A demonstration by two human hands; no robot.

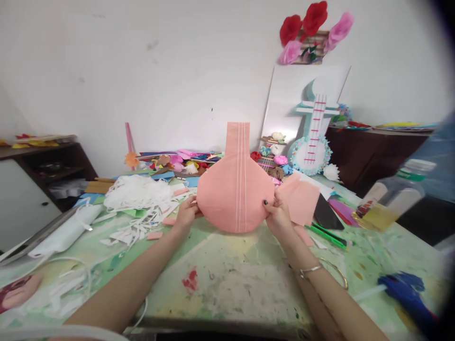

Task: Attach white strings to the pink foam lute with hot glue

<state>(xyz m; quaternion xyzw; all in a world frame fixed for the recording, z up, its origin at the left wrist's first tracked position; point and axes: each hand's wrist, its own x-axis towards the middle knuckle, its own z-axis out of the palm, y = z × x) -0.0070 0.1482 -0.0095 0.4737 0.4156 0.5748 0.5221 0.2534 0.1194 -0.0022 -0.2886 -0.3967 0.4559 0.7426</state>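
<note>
Between my two hands a pink paper lute shape (220, 189) stands upright, its round body low and its straight neck pointing up. Several white strings run down its front from neck to base. My left hand (186, 213) grips the left edge of the body, fingers partly hidden behind it. On the other side, my right hand (277, 215) pinches the lower right edge, thumb on the front face. Pink paper sheets (302, 199) lie just right of that hand, with a green utility knife (329, 235) beside them.
White paper strips (138, 194) heap at the left, near a white roll (67, 232). A bottle of yellowish liquid (394, 194) and a blue glue gun (408, 298) are at the right. Behind stand paper flowers (177, 163) and a decorated instrument model (311, 142).
</note>
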